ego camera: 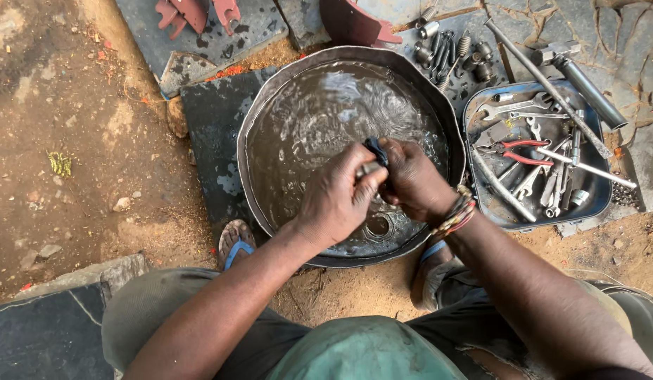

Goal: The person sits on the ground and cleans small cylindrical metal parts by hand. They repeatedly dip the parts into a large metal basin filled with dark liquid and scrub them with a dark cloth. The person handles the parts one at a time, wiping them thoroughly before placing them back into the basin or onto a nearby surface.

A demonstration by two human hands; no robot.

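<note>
A wide round metal basin (pixel 270 91) full of murky water sits on the ground between my feet. Over its near half, my left hand (pixel 333 200) and my right hand (pixel 411 179) are pressed together around a small dark part (pixel 374 149), whose black end sticks up between the fingers. Both hands grip it above the water. A ring-shaped metal piece (pixel 378 225) lies under the water just below my hands. Beaded bracelets (pixel 457 214) circle my right wrist.
A blue tray (pixel 599 204) at the right holds several wrenches and red-handled pliers (pixel 520 151). Bolts and springs (pixel 449 53) lie behind the basin, a long hammer (pixel 587 88) at far right, red metal parts (pixel 196 14) at the top. Dark slabs and bare dirt lie left.
</note>
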